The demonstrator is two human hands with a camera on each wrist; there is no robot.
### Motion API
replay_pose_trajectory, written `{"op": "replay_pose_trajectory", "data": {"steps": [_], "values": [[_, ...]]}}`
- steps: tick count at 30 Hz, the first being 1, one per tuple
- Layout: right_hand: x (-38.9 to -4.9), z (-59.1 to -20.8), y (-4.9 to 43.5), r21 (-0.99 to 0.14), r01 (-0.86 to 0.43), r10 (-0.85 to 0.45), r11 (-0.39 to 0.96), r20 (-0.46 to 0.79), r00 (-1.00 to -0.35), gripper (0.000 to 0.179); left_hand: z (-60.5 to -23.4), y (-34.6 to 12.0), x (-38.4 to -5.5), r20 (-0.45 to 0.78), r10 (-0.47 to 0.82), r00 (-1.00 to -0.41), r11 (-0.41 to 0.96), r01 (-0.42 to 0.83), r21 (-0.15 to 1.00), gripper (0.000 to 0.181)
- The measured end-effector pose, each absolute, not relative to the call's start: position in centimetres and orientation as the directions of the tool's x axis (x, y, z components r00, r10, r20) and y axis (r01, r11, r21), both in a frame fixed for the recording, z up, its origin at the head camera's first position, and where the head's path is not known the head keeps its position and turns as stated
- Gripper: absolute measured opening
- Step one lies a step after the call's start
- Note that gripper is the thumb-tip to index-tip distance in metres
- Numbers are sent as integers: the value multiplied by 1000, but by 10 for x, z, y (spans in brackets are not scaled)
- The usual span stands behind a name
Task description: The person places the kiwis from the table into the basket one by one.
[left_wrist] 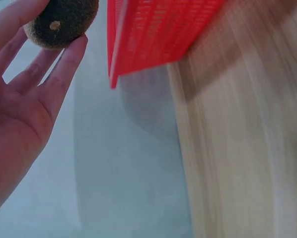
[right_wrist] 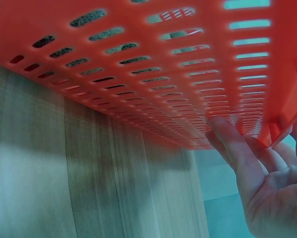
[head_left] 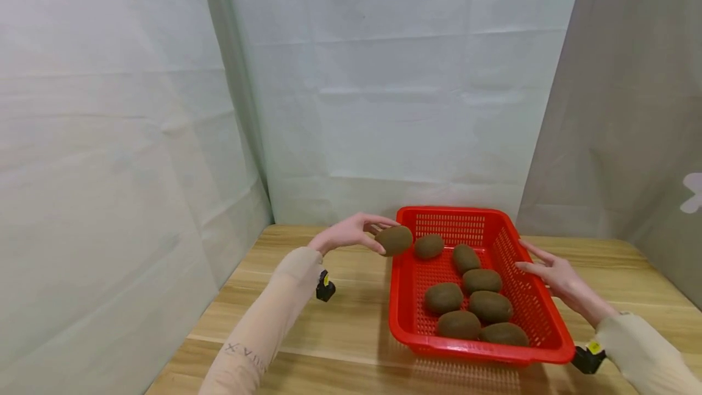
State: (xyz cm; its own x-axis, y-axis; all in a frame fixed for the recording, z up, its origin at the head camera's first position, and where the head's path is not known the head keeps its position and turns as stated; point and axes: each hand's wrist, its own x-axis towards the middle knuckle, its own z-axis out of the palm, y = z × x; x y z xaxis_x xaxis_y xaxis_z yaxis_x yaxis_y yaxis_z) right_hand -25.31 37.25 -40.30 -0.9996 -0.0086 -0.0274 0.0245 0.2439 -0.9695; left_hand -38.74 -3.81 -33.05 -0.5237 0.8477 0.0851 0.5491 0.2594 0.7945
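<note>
In the head view my left hand [head_left: 351, 234] grips a brown fuzzy kiwi [head_left: 393, 241] at the left rim of a red plastic basket [head_left: 403, 322]. The left wrist view shows thumb and fingers around this kiwi [left_wrist: 64, 22], with its pale stem end turned to the camera. On the basket's right side, my right hand [head_left: 559, 276] holds the rim. Seen from the right wrist, the fingers [right_wrist: 233, 144] lie against the slotted outer wall, while the thumb is mostly out of frame. Several more kiwis [head_left: 481, 281] lie inside the basket, most toward its near and right parts.
The basket stands on a wood-grain table [head_left: 329, 340]. White cloth [head_left: 384, 108] hangs behind the table, and more cloth [head_left: 109, 169] closes off the left side. A grey curtain [head_left: 614, 139] hangs on the right.
</note>
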Motion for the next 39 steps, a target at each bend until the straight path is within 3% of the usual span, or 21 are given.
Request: {"op": "replay_pose_trajectory", "data": {"steps": [9,19,27,39], "values": [[-253,-402,372,-967,23,2,252,-23,-1000,73,-314,13,-390,47,866,-498,284,566,774,56],[-251,-402,373,-969,22,-10,247,-25,-1000,72,-322,64,-384,36,870,-492,266,530,805,52],[-251,-403,374,-971,29,3,238,-29,-1000,72,-336,92,-377,35,818,-574,314,497,809,50],[-251,-402,368,-964,25,14,265,-23,-1000,74,-360,108,-368,-30,636,-771,471,357,807,45]]}}
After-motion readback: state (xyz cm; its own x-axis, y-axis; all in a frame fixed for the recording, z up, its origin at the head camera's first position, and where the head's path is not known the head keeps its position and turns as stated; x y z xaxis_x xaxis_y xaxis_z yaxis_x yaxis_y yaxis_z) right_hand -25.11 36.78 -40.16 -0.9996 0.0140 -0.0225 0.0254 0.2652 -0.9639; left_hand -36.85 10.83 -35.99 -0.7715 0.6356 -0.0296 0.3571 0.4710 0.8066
